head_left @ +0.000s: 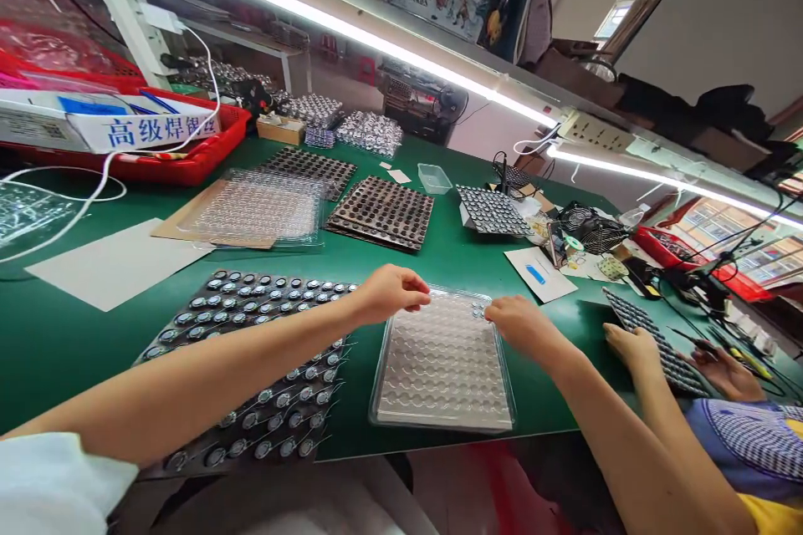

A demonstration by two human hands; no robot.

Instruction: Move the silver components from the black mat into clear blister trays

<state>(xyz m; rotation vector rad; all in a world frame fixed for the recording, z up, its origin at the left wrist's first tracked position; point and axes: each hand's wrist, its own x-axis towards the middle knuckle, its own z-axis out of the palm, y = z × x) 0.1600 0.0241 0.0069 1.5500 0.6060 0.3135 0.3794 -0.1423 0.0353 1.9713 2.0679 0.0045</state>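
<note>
A clear plastic tray (445, 359) with rows of round pockets lies on the green table in front of me. A few small round parts (478, 310) sit in its far right corner. My right hand (518, 322) is at that corner, fingertips pressed together by the parts; what they pinch, if anything, is hidden. Above the tray's far left corner is my left hand (396, 294), its thumb and fingers apart with nothing seen between them. To the left, beneath my left forearm, a dark board (276, 414) holds many round metal parts with thin wires.
Clear trays on cardboard (251, 209), a stack of dark boards (382, 213) and a board of round parts (493, 211) lie farther back. A red basket (207, 159) stands at left. At right, a co-worker's hands (633, 347) hold another board (658, 347).
</note>
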